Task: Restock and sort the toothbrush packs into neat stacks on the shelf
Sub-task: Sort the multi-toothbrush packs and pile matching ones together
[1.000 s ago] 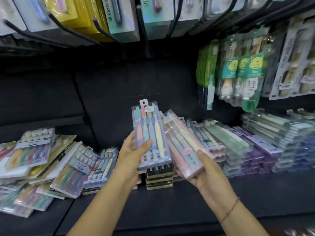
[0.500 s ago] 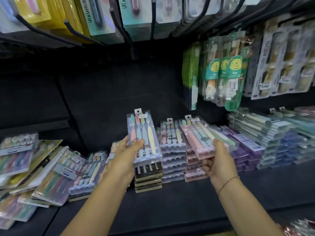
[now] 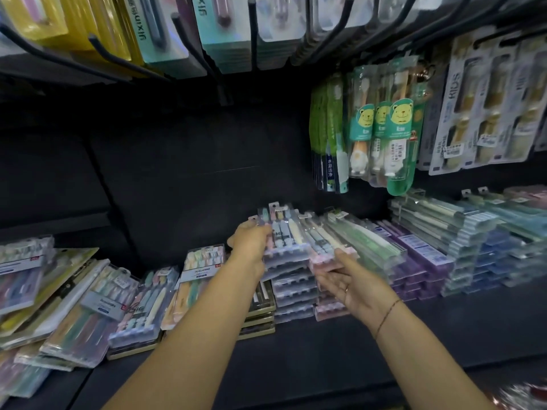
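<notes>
My left hand (image 3: 251, 244) grips a clear lilac-based toothbrush pack (image 3: 285, 232) by its left edge, and the pack lies on top of the lilac stack (image 3: 293, 294). Just to the right, my right hand (image 3: 352, 285) pinches the near end of a pink-based pack (image 3: 327, 255), which sits on the pink stack (image 3: 328, 312). Both stacks stand on the black shelf (image 3: 325, 353). Further right are flat stacks of green and purple packs (image 3: 420, 261) and a taller clear-blue stack (image 3: 473, 247).
A loose, untidy pile of mixed packs (image 3: 74, 306) covers the shelf's left end. Gold-edged packs (image 3: 260, 318) lie under my left forearm. Green bear packs (image 3: 384, 137) hang at upper right, and more packs hang on black hooks (image 3: 189, 39) overhead.
Both hands moved forward and down. The lilac pack went from raised in my left hand onto the lilac stack. The pink pack came down onto the pink stack.
</notes>
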`<state>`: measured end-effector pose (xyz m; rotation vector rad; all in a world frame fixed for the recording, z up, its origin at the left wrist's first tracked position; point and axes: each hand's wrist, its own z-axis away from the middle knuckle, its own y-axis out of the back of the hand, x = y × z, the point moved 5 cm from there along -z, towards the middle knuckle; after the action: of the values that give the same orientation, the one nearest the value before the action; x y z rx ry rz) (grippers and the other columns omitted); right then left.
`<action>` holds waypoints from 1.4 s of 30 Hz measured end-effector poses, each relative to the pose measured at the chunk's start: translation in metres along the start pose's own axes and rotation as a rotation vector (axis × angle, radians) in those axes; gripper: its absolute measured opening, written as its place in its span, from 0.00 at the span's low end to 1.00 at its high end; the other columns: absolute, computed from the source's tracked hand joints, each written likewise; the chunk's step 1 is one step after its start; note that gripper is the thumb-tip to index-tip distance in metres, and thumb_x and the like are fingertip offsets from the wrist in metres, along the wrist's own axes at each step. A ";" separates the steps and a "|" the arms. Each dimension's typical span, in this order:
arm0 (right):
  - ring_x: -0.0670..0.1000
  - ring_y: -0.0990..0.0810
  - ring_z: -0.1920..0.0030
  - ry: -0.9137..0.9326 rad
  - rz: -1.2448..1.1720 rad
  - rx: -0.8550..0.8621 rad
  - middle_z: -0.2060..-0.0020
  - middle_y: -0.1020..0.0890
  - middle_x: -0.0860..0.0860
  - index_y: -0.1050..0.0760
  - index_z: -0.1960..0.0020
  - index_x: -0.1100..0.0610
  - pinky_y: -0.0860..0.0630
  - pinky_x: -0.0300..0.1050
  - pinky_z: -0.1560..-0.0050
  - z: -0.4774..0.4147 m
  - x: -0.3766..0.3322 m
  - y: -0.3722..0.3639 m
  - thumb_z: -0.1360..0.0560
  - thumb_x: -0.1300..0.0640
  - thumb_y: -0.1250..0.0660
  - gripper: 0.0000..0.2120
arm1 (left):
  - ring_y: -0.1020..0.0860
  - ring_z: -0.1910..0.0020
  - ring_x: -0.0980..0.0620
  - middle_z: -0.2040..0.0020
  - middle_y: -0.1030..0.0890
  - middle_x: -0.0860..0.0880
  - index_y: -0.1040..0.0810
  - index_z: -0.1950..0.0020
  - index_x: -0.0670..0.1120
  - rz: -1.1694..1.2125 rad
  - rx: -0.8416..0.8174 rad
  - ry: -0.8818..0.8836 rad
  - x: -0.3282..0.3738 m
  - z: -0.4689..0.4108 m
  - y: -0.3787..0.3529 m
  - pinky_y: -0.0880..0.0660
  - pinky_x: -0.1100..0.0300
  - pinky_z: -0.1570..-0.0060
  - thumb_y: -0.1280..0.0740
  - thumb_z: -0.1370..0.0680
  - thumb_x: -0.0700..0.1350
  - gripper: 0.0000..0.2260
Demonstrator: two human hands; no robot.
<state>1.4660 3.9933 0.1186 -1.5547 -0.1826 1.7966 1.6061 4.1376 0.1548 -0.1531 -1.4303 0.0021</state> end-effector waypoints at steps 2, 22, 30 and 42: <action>0.54 0.17 0.55 0.026 -0.051 0.035 0.58 0.18 0.62 0.25 0.54 0.65 0.17 0.41 0.62 0.001 0.000 0.003 0.21 0.58 0.35 0.09 | 0.27 0.48 0.47 0.34 0.28 0.43 0.28 0.30 0.41 -0.049 -0.018 0.025 -0.004 0.001 -0.002 0.27 0.58 0.60 0.32 0.24 0.37 0.22; 0.55 0.42 0.25 0.569 1.088 0.146 0.23 0.49 0.47 0.44 0.23 0.44 0.38 0.56 0.29 -0.010 -0.039 0.054 0.20 0.47 0.39 0.28 | 0.20 0.44 0.45 0.44 0.19 0.47 0.32 0.34 0.50 0.003 -0.225 0.074 -0.021 -0.002 -0.010 0.24 0.46 0.40 0.28 0.24 0.54 0.23; 0.52 0.40 0.27 0.923 0.944 0.427 0.28 0.39 0.46 0.32 0.30 0.54 0.35 0.60 0.30 0.044 -0.028 0.028 0.22 0.50 0.34 0.23 | 0.34 0.28 0.55 0.28 0.32 0.56 0.35 0.24 0.50 -0.247 -0.059 -0.271 -0.008 0.039 0.078 0.36 0.60 0.33 0.36 0.19 0.51 0.24; 0.48 0.54 0.23 0.993 1.680 -0.421 0.22 0.47 0.43 0.45 0.22 0.44 0.59 0.53 0.24 0.011 0.172 -0.165 0.22 0.43 0.39 0.31 | 0.51 0.21 0.49 0.20 0.46 0.50 0.37 0.22 0.50 -1.144 0.210 -0.332 -0.104 0.047 0.261 0.49 0.51 0.24 0.52 0.22 0.70 0.35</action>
<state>1.5286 4.2192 0.0748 -3.1013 1.7702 1.5801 1.5682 4.3917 0.0304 0.8829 -1.6604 -0.7850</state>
